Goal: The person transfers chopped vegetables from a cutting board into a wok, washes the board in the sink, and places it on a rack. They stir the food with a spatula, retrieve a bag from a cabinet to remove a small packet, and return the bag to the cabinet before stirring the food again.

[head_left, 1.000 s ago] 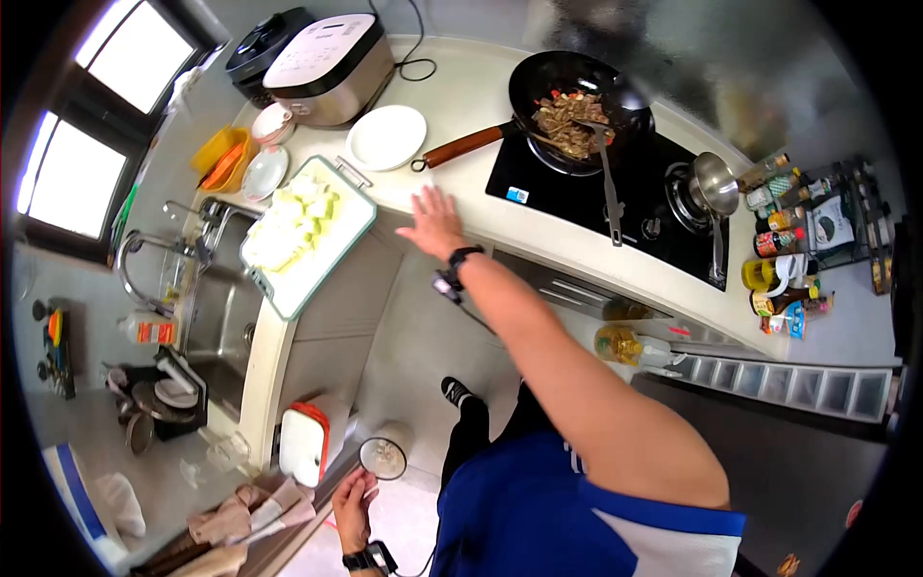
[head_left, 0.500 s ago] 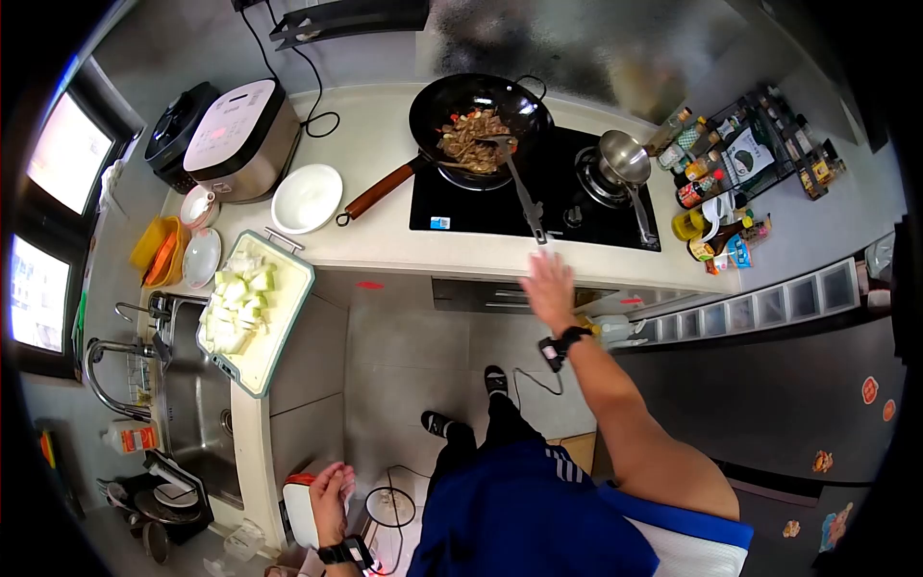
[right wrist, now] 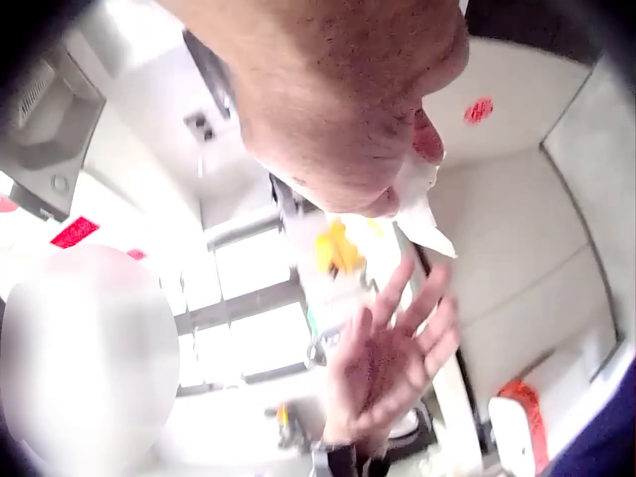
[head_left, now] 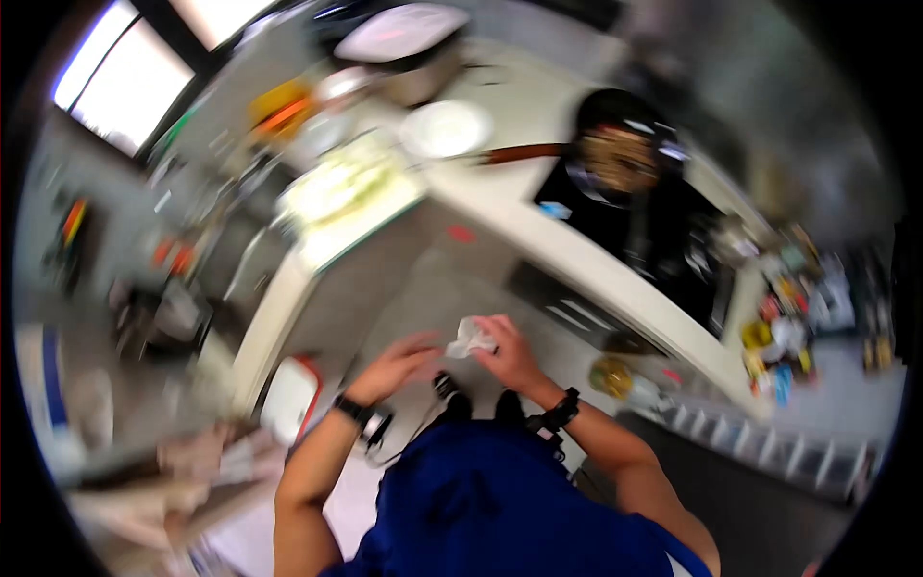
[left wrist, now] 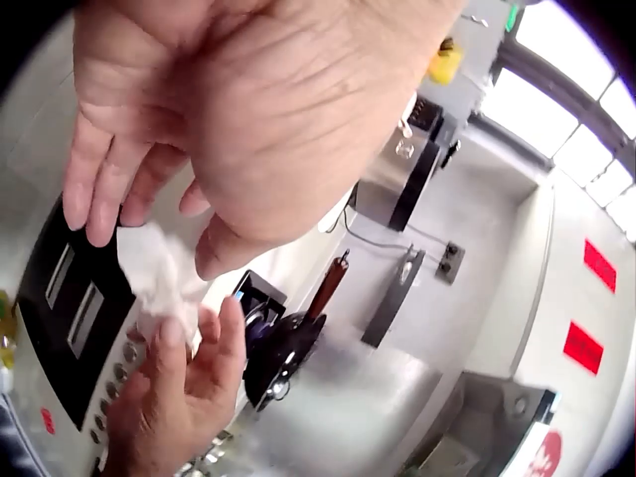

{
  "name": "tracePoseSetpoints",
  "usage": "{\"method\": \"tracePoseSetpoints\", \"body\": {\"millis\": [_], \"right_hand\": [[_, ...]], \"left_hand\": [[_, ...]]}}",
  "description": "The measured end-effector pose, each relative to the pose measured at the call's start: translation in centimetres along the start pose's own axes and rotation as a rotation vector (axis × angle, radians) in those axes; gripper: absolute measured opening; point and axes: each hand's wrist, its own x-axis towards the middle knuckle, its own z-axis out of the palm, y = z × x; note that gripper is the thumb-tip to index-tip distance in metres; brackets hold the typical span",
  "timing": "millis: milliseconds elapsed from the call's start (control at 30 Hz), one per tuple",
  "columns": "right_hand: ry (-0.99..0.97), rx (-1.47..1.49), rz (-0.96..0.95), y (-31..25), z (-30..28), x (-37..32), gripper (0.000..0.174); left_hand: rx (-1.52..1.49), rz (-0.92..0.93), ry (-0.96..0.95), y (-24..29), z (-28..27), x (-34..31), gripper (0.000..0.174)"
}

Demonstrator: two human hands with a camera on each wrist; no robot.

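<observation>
In front of my body, over the floor, my right hand (head_left: 510,356) pinches a crumpled white tissue (head_left: 470,338) between thumb and fingers. My left hand (head_left: 396,368) is just to the left of it, fingers extended toward the tissue and holding nothing. From the left wrist, the tissue (left wrist: 157,270) appears below the left palm, its lower end in the fingers of the right hand (left wrist: 189,402). The right wrist view has the left hand (right wrist: 388,373) with fingers spread, a small gap from the tissue's loose corner (right wrist: 429,237).
A cutting board (head_left: 361,236) with pale cut vegetables sits at the counter corner beside a white plate (head_left: 446,129). On the stove are a wok (head_left: 615,101) of cooked food and a small pot (head_left: 736,240). Bottles (head_left: 784,332) stand at right; a red-rimmed white bin (head_left: 290,399) is lower left.
The right hand swept right along the counter edge, then came back toward the body and now has a tissue. The left hand rose from low left to meet it. The head view has swung and blurred.
</observation>
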Motion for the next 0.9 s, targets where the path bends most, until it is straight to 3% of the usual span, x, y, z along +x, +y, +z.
{"method": "tracePoseSetpoints", "body": {"millis": [67, 133, 200, 267, 300, 367, 400, 433, 467, 500, 533, 567, 600, 667, 700, 733, 800, 833, 867, 900], "right_hand": [[-0.170, 0.087, -0.105, -2.5, 4.4, 3.2, 0.052], [-0.230, 0.068, -0.241, -2.7, 8.6, 4.6, 0.053], [-0.252, -0.041, -0.449, -5.6, 10.9, 5.7, 0.058], [-0.315, -0.051, -0.477, -5.5, 11.7, 5.1, 0.055], [-0.328, -0.075, -0.489, -5.5, 12.2, 5.0, 0.054], [-0.555, -0.030, -0.226, -2.7, 12.0, 4.0, 0.046], [-0.660, -0.011, -0.087, -1.3, 11.5, 3.3, 0.042], [-0.647, -0.024, -0.047, -0.8, 10.9, 2.4, 0.038], [-0.624, -0.040, -0.007, -0.5, 10.1, 1.5, 0.034], [-0.593, -0.061, 0.034, -0.2, 9.3, 0.9, 0.030], [-0.563, -0.077, 0.058, 0.1, 8.5, 0.2, 0.029], [-0.520, -0.096, 0.088, 0.7, 7.7, -0.6, 0.028], [-0.471, -0.118, 0.121, 1.2, 6.6, -1.5, 0.026], [-0.406, -0.209, 0.164, 1.9, 4.7, -3.0, 0.025], [-0.373, -0.224, 0.198, 2.3, 3.9, -3.8, 0.025], [-0.339, -0.236, 0.235, 2.7, 3.2, -4.5, 0.025], [-0.254, -0.219, 0.280, 3.3, 2.0, -5.6, 0.024], [-0.235, -0.237, 0.292, 3.8, 1.4, -5.9, 0.024], [-0.221, -0.250, 0.302, 4.2, 1.0, -6.1, 0.024], [-0.221, -0.254, 0.339, 4.4, 0.7, -6.0, 0.025]], "left_hand": [[-0.341, 0.048, -0.086, -1.4, -1.7, -0.9, 0.051], [-0.451, 0.185, -0.013, -3.6, -3.2, -2.1, 0.043], [-0.319, 0.233, 0.330, -4.8, -5.4, -5.1, 0.035], [-0.187, 0.286, 0.645, -5.6, -7.0, -7.4, 0.025], [0.006, 0.326, 0.802, -6.3, -9.7, -8.9, 0.028], [0.387, 0.421, 1.234, -9.0, -16.8, -10.7, 0.040], [0.579, 0.304, 1.432, -8.2, -18.4, -12.9, 0.041], [0.614, 0.333, 1.539, -10.3, -22.6, -13.7, 0.041], [0.512, 0.257, 1.590, -11.6, -26.2, -14.7, 0.041], [0.458, 0.344, 1.600, -13.9, -30.3, -15.4, 0.044], [0.099, 0.434, 1.638, -15.5, -33.7, -15.1, 0.048], [0.025, 0.426, 1.617, -15.6, -35.7, -16.1, 0.052], [-0.005, 0.438, 1.623, -16.4, -37.6, -16.4, 0.050], [0.235, 0.102, 1.542, -15.7, -38.1, -18.5, 0.039], [0.273, 0.042, 1.688, -19.6, -42.1, -17.3, 0.040], [0.255, 0.104, 1.716, -21.8, -44.5, -16.9, 0.044], [0.139, 0.256, 1.705, -20.0, -41.4, -17.5, 0.051], [-0.139, 0.331, 1.686, -16.8, -37.2, -17.7, 0.064], [-0.183, 0.356, 1.602, -17.3, -38.1, -17.9, 0.093], [-0.167, 0.401, 1.612, -17.0, -37.4, -18.0, 0.092]]}}
